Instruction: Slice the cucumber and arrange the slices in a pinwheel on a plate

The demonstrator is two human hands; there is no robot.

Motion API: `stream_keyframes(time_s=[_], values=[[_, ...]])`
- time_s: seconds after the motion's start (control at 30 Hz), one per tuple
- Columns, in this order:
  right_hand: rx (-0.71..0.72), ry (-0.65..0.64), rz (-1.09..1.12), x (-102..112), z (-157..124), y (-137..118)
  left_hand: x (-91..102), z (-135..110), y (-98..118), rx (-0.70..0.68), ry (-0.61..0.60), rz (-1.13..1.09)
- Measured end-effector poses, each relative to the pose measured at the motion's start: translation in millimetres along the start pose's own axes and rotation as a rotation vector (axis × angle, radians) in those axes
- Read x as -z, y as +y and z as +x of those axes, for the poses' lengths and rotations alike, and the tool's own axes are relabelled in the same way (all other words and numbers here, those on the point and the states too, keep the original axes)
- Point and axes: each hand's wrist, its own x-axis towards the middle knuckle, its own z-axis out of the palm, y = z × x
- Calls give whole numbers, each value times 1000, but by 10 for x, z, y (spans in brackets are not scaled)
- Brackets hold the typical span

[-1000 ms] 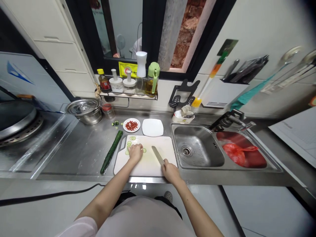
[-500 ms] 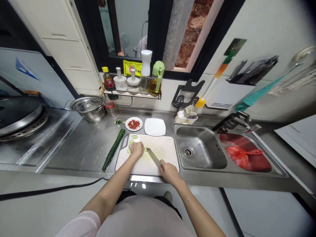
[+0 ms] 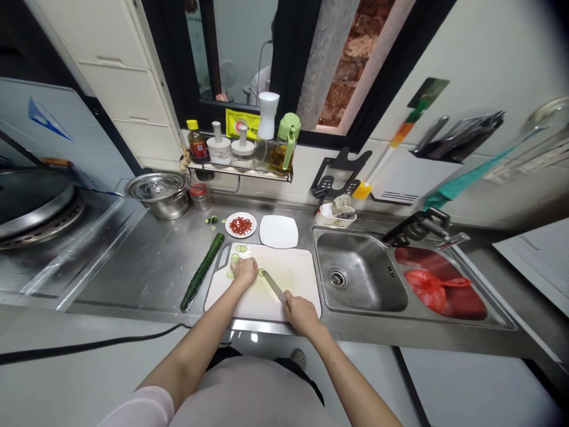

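Head: right hand (angled leftward) holds knife.

We looked out from the person's head, forward and steeply down, over the front of their own shirt. From about standing height, our single wide view placed the cutting board just below centre, at arm's reach. Beyond the steel table we faced a window and wall, their upright lines splaying outward.
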Motion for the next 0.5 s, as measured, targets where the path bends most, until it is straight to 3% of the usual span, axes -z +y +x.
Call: stream_keyframes(time_s=[0.5], values=[[28, -87, 12, 104, 87, -118, -6, 57, -13, 9, -14, 25]])
